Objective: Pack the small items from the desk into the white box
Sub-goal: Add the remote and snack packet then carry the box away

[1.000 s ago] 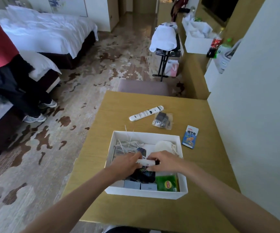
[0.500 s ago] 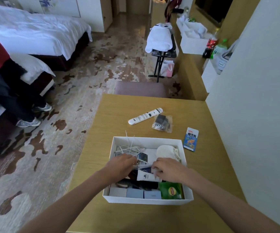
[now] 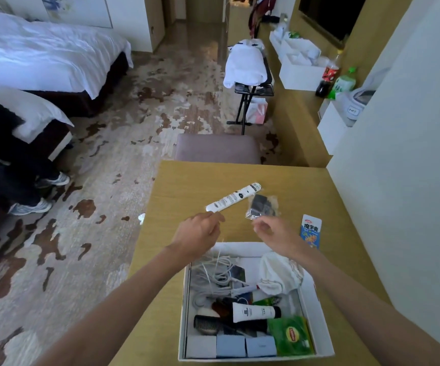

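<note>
1. The white box point(image 3: 319, 310) stands open on the desk point(image 3: 187, 186), and every other place here is told from it.
2. Inside the box, against its far-left corner, lies a coil of white cable point(image 3: 213, 273). A white cloth pouch point(image 3: 279, 276) fills the far-right part.
3. Near the box's middle lies a black-capped tube point(image 3: 253, 311), with a black comb point(image 3: 209, 324) on its left. What lies under them is dark and hard to make out.
4. A green tea packet point(image 3: 291, 336) leans in the near-right corner of the box. A row of pale small cartons point(image 3: 230, 346) stands along the near wall.
5. Beyond the box's far wall, a long white tube point(image 3: 233, 198) lies aslant on the desk, still unpacked.
6. The left hand point(image 3: 197, 233) hovers past the box's far-left corner, at the tube's near end. Only its back shows and the fingers curl out of sight, so I cannot tell whether it grasps the tube.
7. A clear plastic bag point(image 3: 262, 206) with something dark inside lies beyond the far wall, just right of the tube. Its contents cannot be identified.
8. The right hand point(image 3: 274, 233) hangs past the far wall, just short of the bag. Its fingers are blurred but look loose and apart, grasping nothing.
9. A blue packet point(image 3: 310, 231) lies beyond the far-right corner of the box.
10. The right forearm point(image 3: 345, 281) hides that corner's rim.
</note>
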Demonstrator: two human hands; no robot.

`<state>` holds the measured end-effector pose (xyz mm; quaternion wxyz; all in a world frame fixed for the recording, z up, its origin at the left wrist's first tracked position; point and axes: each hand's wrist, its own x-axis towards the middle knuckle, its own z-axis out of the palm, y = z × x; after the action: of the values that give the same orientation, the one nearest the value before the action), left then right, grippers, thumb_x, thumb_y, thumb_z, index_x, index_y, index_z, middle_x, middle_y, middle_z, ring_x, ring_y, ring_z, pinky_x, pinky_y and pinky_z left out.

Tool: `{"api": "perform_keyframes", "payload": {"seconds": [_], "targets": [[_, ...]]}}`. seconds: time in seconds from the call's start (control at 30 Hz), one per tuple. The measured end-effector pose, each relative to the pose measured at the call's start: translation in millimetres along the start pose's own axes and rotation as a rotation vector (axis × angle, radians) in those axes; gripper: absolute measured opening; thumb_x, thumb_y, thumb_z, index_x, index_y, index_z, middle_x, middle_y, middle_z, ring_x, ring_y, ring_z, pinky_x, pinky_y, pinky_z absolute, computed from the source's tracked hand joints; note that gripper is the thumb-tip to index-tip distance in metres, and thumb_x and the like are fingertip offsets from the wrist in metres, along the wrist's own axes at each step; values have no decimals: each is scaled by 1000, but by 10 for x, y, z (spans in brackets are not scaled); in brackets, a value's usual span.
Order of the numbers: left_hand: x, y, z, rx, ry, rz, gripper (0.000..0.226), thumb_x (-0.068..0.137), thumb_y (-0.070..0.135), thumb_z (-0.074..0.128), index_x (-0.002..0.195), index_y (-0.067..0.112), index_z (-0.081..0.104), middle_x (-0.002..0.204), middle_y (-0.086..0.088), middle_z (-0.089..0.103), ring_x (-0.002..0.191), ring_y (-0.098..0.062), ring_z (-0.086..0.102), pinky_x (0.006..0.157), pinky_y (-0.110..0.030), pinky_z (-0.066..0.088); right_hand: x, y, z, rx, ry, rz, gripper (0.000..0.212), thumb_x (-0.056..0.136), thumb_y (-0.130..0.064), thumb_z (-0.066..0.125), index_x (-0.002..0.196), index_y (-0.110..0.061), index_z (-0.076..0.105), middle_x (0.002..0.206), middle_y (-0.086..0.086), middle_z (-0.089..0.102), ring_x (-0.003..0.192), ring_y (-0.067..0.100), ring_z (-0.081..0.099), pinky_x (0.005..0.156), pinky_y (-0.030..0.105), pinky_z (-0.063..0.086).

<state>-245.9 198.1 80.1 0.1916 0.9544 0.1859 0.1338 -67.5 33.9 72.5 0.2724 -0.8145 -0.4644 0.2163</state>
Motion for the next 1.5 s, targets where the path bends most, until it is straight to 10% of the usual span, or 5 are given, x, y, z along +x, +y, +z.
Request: {"api": "perform_keyframes", "payload": {"seconds": [0.23,0.43,0.83,1.27,1.5], "targets": [[682,-196,291,-168,-160,-183,23,87,24,51,104,30,65,102,7,69,75,-15,63,63,-27,51,328,316,-86,106,95,311,18,95,-16,52,108,-11,64,101,0,65,93,16,61,80,32,51],[1272,-287,640,-230,-228,-323,17,82,29,56,96,32,65,96,10,66,76,-15,59,69,-27,48,848,817,-225,211,144,624,37,93,-20,50,56,-17,44,54,-4,43,48,11,39,47,24,28],[1894,-586,1425,260,-426,-215,56,89,34,59,136,13,37,137,-8,42,123,-26,42,92,-45,47,1448,1472,140,570,116,886,13,94,-23,61,96,-10,62,82,4,63,61,11,56,51,22,43],[1913,-613,1577,7,-565,-501,69,76,36,74,130,6,42,129,-17,45,117,-36,48,92,-47,49,1203,1411,160,501,161,800,15,100,-23,47,87,-18,51,88,6,61,77,18,58,66,32,50],[1619,-404,919,-281,-265,-355,52,74,25,75,117,14,48,114,-7,56,98,-27,58,81,-40,51,695,966,-398,565,372,561,12,98,-25,51,96,-14,55,88,1,62,73,12,59,58,24,43]]}}
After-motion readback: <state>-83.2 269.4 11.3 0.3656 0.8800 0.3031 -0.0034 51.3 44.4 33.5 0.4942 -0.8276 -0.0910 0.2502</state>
